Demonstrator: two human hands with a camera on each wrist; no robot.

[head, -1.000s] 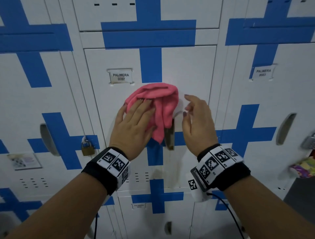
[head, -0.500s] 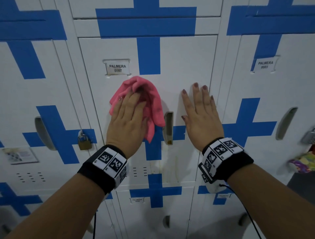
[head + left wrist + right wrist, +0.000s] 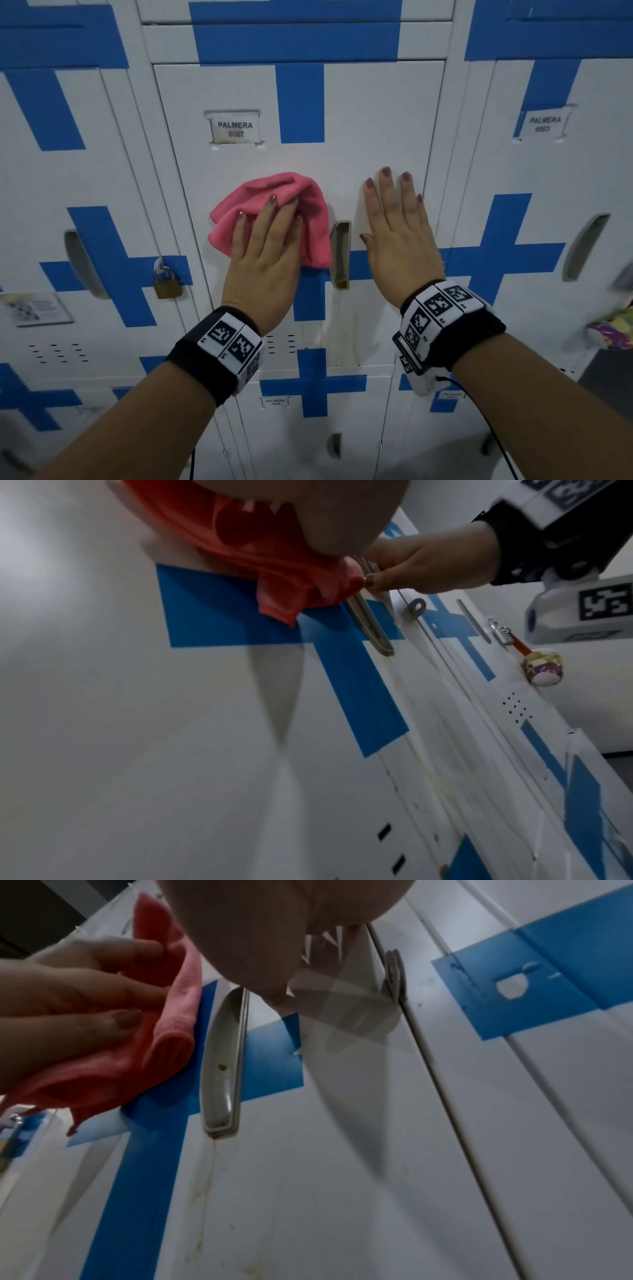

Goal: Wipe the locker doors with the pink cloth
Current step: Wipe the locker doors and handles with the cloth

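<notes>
The pink cloth lies bunched against the white middle locker door, below its name label and left of the recessed handle. My left hand presses it flat to the door with straight fingers. My right hand lies flat and empty on the same door, right of the handle. In the left wrist view the cloth hangs under my palm, and the right hand is beyond it. The right wrist view shows the cloth under the left hand, beside the handle.
White lockers with blue crosses fill the view. A brass padlock hangs on the left locker. A colourful object hangs at the far right. Yellowish drip stains run down below the handle.
The left hand has slid the cloth left and down across the door. The right hand went from loosely curled near the cloth to flat on the door.
</notes>
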